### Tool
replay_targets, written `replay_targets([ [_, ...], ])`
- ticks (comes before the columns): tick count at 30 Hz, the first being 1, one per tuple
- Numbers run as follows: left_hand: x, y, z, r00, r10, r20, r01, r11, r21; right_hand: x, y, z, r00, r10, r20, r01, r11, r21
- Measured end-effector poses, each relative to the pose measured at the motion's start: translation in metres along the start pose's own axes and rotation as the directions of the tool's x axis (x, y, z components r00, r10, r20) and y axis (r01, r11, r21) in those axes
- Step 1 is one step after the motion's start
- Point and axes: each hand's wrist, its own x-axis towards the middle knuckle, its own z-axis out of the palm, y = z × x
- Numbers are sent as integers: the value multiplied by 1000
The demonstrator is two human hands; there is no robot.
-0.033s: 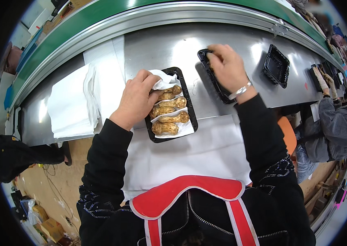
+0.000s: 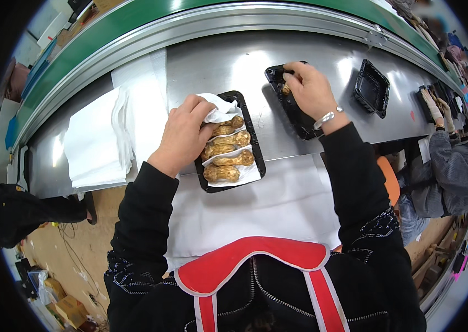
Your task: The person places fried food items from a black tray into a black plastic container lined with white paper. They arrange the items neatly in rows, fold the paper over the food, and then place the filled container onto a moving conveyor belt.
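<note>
A black plastic tray (image 2: 259,160) in front of me holds several brown mushrooms (image 2: 236,159) laid in rows, with folded white paper (image 2: 249,176) under and between them. My left hand (image 2: 185,130) is closed on the loose white paper (image 2: 218,110) at the tray's far end; its fingertips are partly hidden. Over a second black tray (image 2: 303,128) to the right, my right hand (image 2: 312,93) is closed, thumb and fingers pinching at a small brown mushroom (image 2: 285,88). Most of that mushroom is hidden by the hand.
A stack of white paper sheets (image 2: 95,138) lies on the metal table at left. A third black tray (image 2: 373,88) stands farther right. White cloth (image 2: 245,216) covers the near edge. Beyond runs a metal rail (image 2: 278,21). A gloved co-worker (image 2: 444,171) is at the right.
My right hand has shifted slightly right and uncovered a small brown mushroom at the second tray. The left hand and the paper stay in place.
</note>
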Motion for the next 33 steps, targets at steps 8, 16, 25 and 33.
replay_targets([
  [8, -7, -4, 11, 987, 95, -128, -95, 995, 6, 5, 23, 17, 972, 85, 218, -26, 965, -262],
  [16, -12, -7, 15, 968, 119, -219, -126, 992, -18, -12, -22, 8, 989, -141, 44, 128, 967, 218],
  [25, -11, -7, 14, 944, 181, -275, -180, 983, 29, -4, -71, 9, 871, -332, 362, 302, 943, 139],
  [33, -12, -10, 14, 933, 199, -299, -202, 979, 23, 16, -83, -6, 905, -321, 280, 296, 946, 128],
])
